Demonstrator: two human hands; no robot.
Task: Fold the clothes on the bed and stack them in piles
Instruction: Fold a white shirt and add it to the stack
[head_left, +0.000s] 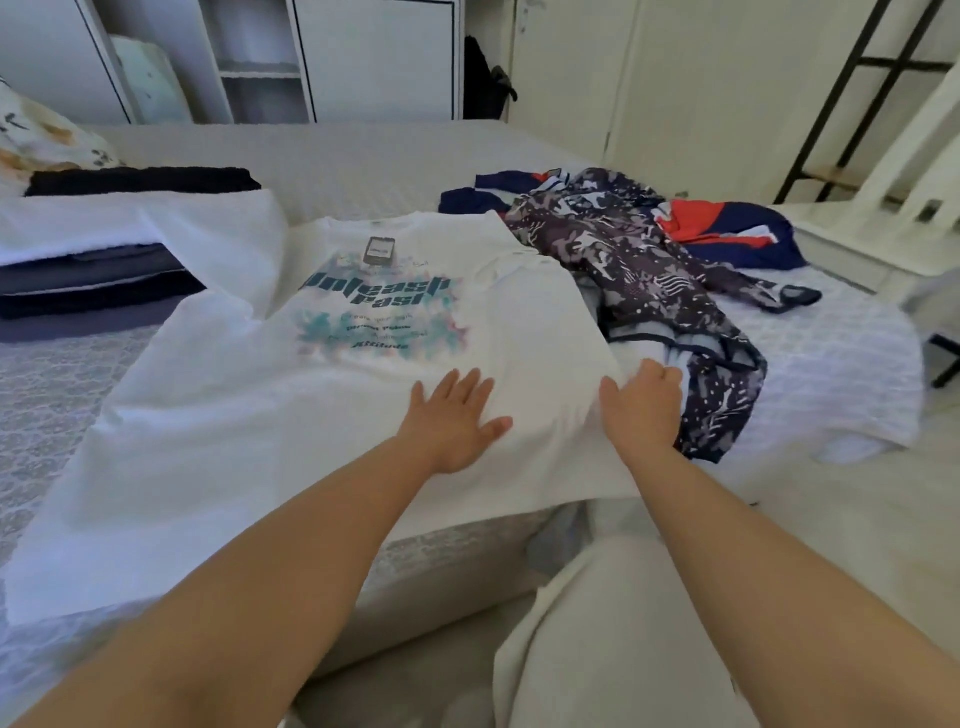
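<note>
Right grip (641, 402) seemingly curled on white T-shirt (322, 395) edge, left grip (454, 418) flat atop.

Bright, even, cool daylight with soft faint shadows; wide-angle bending at the edges, slight overall softness, whites nearly washed out

White t-shirt (363, 389) on bed (363, 156), left hand (457, 421) flat, right hand (641, 410) pinching edge

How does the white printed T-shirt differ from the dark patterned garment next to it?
The white T-shirt lies spread flat, print up; the dark patterned garment lies crumpled in a heap. The left hand presses flat on the T-shirt and the right hand grips its edge; no hand holds the patterned garment. Both are unfolded.
</note>
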